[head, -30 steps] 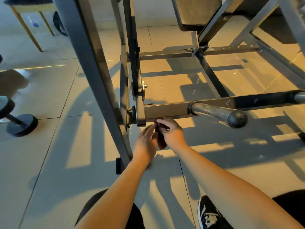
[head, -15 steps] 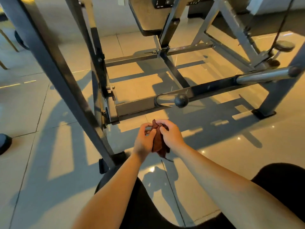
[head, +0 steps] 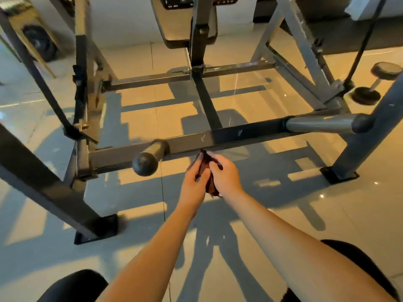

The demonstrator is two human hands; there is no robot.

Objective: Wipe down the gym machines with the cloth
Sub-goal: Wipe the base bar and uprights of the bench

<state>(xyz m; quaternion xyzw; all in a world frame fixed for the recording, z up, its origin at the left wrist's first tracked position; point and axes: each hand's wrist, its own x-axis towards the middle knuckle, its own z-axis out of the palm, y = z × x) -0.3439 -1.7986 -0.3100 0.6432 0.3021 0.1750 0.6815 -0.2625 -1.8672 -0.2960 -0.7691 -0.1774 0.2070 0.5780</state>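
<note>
A small dark red-brown cloth (head: 206, 171) is bunched between my two hands, just below the machine's low black crossbar (head: 229, 136). My left hand (head: 193, 182) holds its left side with curled fingers. My right hand (head: 224, 175) pinches its top and right side. The cloth's upper tip reaches the underside of the crossbar. A grey peg with a black round cap (head: 146, 161) sticks out toward me left of my hands. A second grey peg (head: 327, 124) ends the bar on the right.
The machine's slanted black legs stand on floor plates at the left (head: 96, 229) and right (head: 339, 174). A padded seat (head: 185, 38) hangs at the back. A dumbbell (head: 375, 83) lies at the far right. My knees show at the bottom on the tiled floor.
The view has swung right along the machine and my hands moved right of the capped peg. Both hands keep hold of the cloth, now raised to the crossbar's underside.
</note>
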